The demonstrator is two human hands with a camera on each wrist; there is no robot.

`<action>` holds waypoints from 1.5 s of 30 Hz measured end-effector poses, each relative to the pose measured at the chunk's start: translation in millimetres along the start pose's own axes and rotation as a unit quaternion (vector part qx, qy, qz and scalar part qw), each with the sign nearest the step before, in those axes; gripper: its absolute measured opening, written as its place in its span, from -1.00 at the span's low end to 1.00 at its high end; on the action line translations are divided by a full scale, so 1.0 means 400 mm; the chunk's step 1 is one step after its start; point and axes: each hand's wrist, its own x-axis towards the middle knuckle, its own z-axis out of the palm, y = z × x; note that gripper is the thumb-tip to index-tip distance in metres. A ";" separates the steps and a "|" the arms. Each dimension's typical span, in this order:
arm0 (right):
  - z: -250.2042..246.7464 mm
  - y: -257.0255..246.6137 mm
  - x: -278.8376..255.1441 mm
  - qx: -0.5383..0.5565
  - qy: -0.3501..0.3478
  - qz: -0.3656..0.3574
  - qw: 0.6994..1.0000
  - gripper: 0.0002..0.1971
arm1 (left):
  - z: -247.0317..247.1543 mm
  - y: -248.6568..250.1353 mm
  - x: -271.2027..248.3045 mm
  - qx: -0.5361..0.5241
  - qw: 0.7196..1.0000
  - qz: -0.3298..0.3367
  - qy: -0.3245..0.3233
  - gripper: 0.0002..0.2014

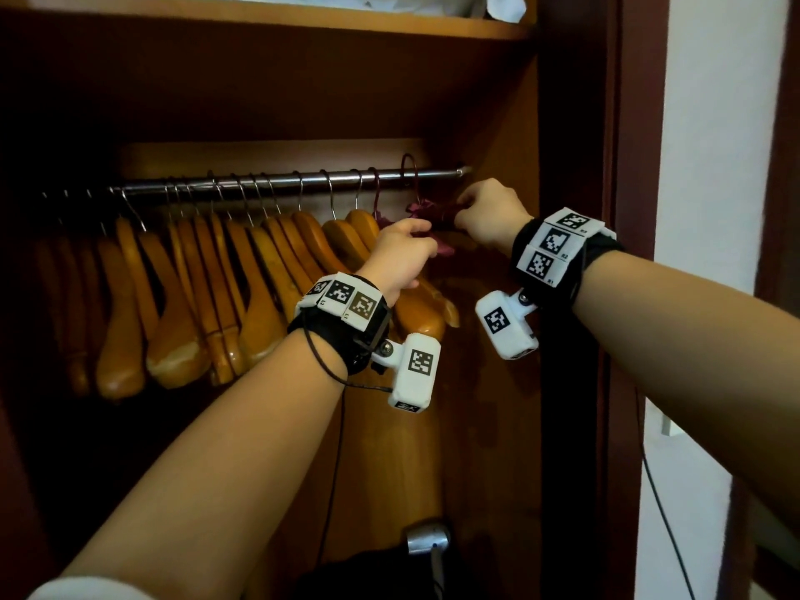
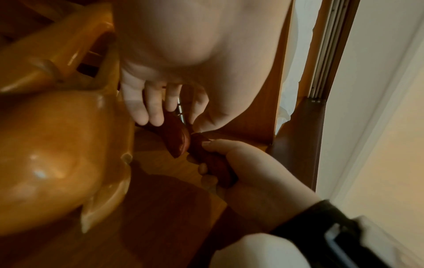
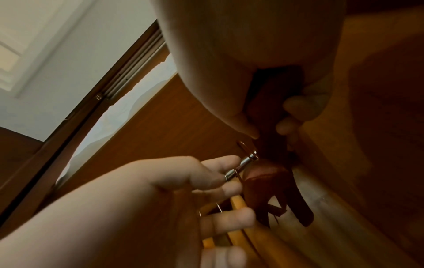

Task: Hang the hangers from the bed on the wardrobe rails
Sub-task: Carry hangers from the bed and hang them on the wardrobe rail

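wardrobe interior (image 1: 268, 93): dim brown wood | shelf (image 1: 303, 23) above | white wall (image 1: 718, 123) right

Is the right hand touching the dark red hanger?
Touching. In the left wrist view, the right hand has its fingers and thumb curled around the dark red hanger; the head view agrees.

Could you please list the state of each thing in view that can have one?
Red hangers: two, hooks over the rail, each held by one hand.
Wooden hangers: hanging in a row on the rail.
Rail: crowded, bare only at its right end.
Left hand: grips one red hanger.
Right hand: grips the other.
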 end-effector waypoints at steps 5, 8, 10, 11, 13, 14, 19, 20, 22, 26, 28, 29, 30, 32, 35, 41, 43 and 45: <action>-0.023 0.006 0.018 0.008 0.012 -0.005 1.000 -0.76 | 0.014 0.027 0.043 0.048 0.998 0.034 -0.015 -0.49; -0.024 0.000 0.032 0.004 0.017 -0.008 1.000 -0.77 | 0.022 0.030 0.070 0.066 0.997 0.027 -0.037 -0.45; -0.016 -0.008 0.042 -0.001 0.005 -0.005 1.000 -0.77 | 0.028 0.029 0.080 0.078 0.996 0.024 -0.042 -0.42; -0.010 -0.011 0.046 -0.003 -0.003 -0.004 1.000 -0.76 | 0.031 0.027 0.085 0.083 0.995 0.020 -0.043 -0.41; -0.001 -0.017 0.057 -0.004 -0.020 -0.003 1.000 -0.76 | 0.034 0.022 0.096 0.085 0.996 0.010 -0.039 -0.41; 0.004 -0.020 0.062 -0.004 -0.028 -0.001 1.000 -0.76 | 0.034 0.019 0.098 0.084 0.996 0.005 -0.035 -0.41; 0.042 -0.009 0.078 -0.011 -0.058 0.008 0.998 -0.80 | 0.030 0.005 0.101 0.076 0.997 -0.010 -0.030 -0.41; 0.051 -0.005 0.077 -0.011 -0.066 0.011 0.998 -0.77 | 0.028 0.002 0.097 0.077 0.996 -0.011 -0.033 -0.40; 0.060 0.005 0.076 -0.015 -0.080 0.017 0.997 -0.71 | 0.027 -0.002 0.092 0.076 0.996 -0.007 -0.041 -0.39; 0.069 0.020 0.065 -0.027 -0.096 0.019 0.995 -0.59 | 0.034 -0.014 0.086 0.076 0.996 -0.004 -0.046 -0.42; 0.070 0.026 0.056 -0.037 -0.098 0.024 0.994 -0.56 | 0.035 -0.017 0.082 0.079 0.996 -0.001 -0.048 -0.44; 0.068 0.029 0.053 -0.040 -0.098 0.026 0.994 -0.56 | 0.035 -0.017 0.080 0.080 0.996 0.001 -0.049 -0.45; 0.068 0.031 0.047 -0.043 -0.098 0.029 0.994 -0.56 | 0.034 -0.018 0.076 0.081 0.996 0.004 -0.050 -0.46; 0.067 0.035 0.038 -0.038 -0.099 0.038 0.994 -0.55 | 0.034 -0.017 0.067 0.081 0.995 0.010 -0.049 -0.47; 0.062 0.039 0.019 -0.023 -0.096 0.045 0.994 -0.57 | 0.032 -0.016 0.054 0.077 0.996 0.013 -0.046 -0.48; 0.041 0.022 -0.044 -0.010 -0.079 0.049 0.996 -0.49 | 0.010 -0.013 0.011 0.066 0.997 0.024 -0.030 -0.55; 0.040 0.009 -0.071 -0.004 -0.070 0.042 0.997 -0.47 | 0.002 -0.017 -0.007 0.053 0.998 0.032 -0.020 -0.57; 0.041 -0.008 -0.103 0.002 -0.060 0.035 0.998 -0.47 | -0.008 -0.024 -0.027 0.049 0.998 0.042 -0.005 -0.59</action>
